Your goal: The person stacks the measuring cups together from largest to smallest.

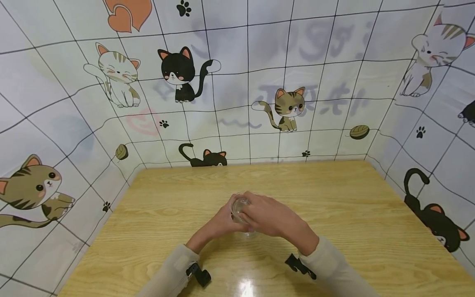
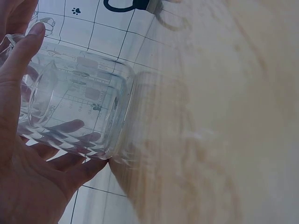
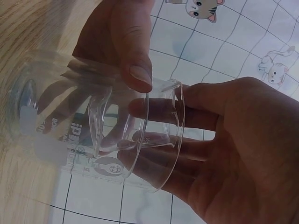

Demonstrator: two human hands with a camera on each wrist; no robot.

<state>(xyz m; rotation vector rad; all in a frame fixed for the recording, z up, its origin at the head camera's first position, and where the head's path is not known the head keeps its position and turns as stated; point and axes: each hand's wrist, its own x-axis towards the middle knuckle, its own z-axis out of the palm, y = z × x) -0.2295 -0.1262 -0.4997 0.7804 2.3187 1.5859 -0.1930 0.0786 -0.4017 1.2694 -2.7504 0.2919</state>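
In the head view a clear glass beaker [image 1: 239, 205] stands between both hands over the wooden table. My left hand [image 1: 222, 219] grips the large beaker [image 2: 100, 100] round its side, the thumb on one side and fingers across the other. Printed pale markings show on its wall. Nested inside its mouth is a smaller clear beaker [image 3: 105, 123], tilted with the large one in the right wrist view. My right hand [image 1: 272, 215] reaches over the mouth from the right, its fingers holding the small beaker at its rim. The large beaker's base is close to the tabletop.
The pale wooden tabletop [image 1: 170, 198] spreads around the hands. White cloth walls [image 1: 237, 86] with a grid and cartoon cats enclose it at the back and sides. Black straps [image 1: 200, 275] sit on both beige sleeves [image 1: 330, 264].
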